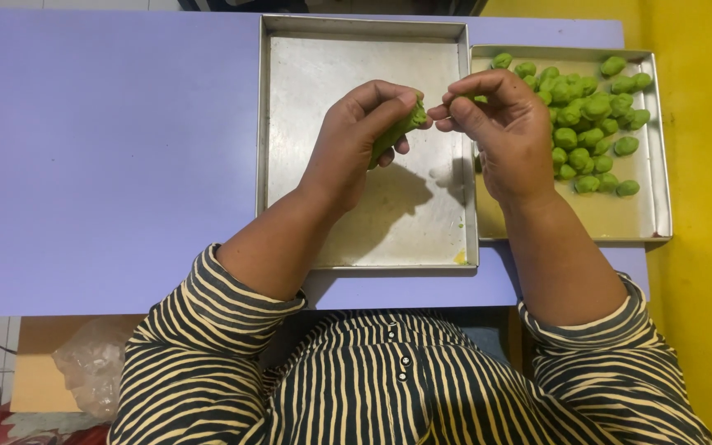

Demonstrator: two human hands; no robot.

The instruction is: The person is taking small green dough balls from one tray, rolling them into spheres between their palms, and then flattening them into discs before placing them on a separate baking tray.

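Pinching green dough [397, 130], both hands [356, 140] [500, 128] hover over a bare tray [356, 58]; dough balls [591, 124] fill the neighbouring tray [657, 165].

The lump of dough [395, 132] and the small dough balls [591, 115] are bright green. Both metal trays [364, 33] are dull silver and sit on a lilac table [109, 156] beside a yellow wall [702, 124]. The sleeves [208, 346] carry dark and cream stripes.

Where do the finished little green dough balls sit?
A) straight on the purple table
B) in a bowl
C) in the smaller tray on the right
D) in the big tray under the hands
C: the green dough balls lie heaped in the smaller tray on the right, beside the right hand.
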